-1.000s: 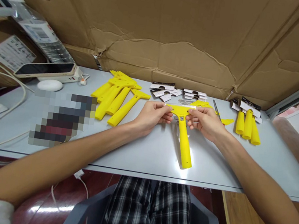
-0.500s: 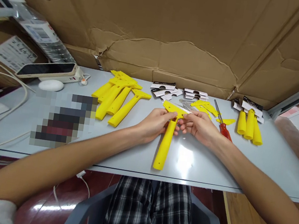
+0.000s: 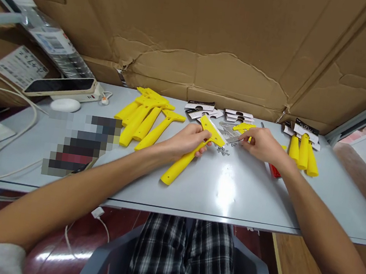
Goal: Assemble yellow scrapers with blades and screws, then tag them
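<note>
My left hand (image 3: 187,142) is closed around the neck of a yellow plastic scraper (image 3: 179,166), its wide head tilted up to the right and its handle toward me. My right hand (image 3: 262,144) pinches the edge of a thin metal plate (image 3: 234,139) just right of the scraper's head. Behind this lie more metal plates (image 3: 227,127) and flat yellow pieces (image 3: 243,126), partly covered by my right hand. Small screws (image 3: 223,152) sit in a pile below the scraper's head. Under my right wrist shows the red handle of a screwdriver (image 3: 274,170); its shaft is mostly hidden.
Several yellow scraper handles (image 3: 144,118) are heaped at the left. Black-and-white cards (image 3: 200,108) lie along the back. Three yellow handles with cards (image 3: 303,154) rest at the right. A phone (image 3: 60,86), a white cable (image 3: 30,129) and a plastic bottle (image 3: 56,44) occupy the far left.
My right hand has let go of the scraper and moved right to the metal plates. My left hand has shifted left with the scraper, its handle swinging left. The screw pile has come into view.
</note>
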A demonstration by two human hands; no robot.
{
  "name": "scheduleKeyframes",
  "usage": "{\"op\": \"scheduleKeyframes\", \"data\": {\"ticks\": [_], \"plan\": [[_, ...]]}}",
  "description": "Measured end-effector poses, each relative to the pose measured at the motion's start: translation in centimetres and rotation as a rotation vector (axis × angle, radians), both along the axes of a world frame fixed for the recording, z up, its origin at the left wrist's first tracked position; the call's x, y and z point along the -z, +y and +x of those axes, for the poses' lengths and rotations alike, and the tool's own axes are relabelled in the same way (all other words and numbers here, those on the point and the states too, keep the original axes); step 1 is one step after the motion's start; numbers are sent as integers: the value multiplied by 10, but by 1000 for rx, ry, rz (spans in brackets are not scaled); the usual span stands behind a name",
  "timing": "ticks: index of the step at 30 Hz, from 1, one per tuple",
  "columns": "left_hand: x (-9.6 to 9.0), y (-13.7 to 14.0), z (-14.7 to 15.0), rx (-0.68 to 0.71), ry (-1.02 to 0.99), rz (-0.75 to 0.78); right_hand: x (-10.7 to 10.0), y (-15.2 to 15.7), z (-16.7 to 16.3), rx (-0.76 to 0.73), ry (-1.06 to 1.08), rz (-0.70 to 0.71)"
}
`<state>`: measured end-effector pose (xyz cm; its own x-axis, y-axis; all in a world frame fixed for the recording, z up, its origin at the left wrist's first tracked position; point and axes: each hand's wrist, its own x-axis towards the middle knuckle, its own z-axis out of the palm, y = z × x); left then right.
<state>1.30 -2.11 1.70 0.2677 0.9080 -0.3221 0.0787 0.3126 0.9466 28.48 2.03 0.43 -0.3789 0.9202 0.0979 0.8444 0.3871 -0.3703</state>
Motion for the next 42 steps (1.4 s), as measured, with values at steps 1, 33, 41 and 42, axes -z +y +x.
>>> {"op": "scheduleKeyframes", "data": {"ticks": [1,33,41,42], "plan": [[-1,0,0,17,30,9,2,1,1,-8,-54,9],[11,-9,-4,232,198,187,10,-5,-15,24,-26,50],[12,-13,-1,294,192,238,8,-24,-44,38,715,-55],[12,-14,-1,293,200,241,10,-27,-49,19,754,-75]]}}
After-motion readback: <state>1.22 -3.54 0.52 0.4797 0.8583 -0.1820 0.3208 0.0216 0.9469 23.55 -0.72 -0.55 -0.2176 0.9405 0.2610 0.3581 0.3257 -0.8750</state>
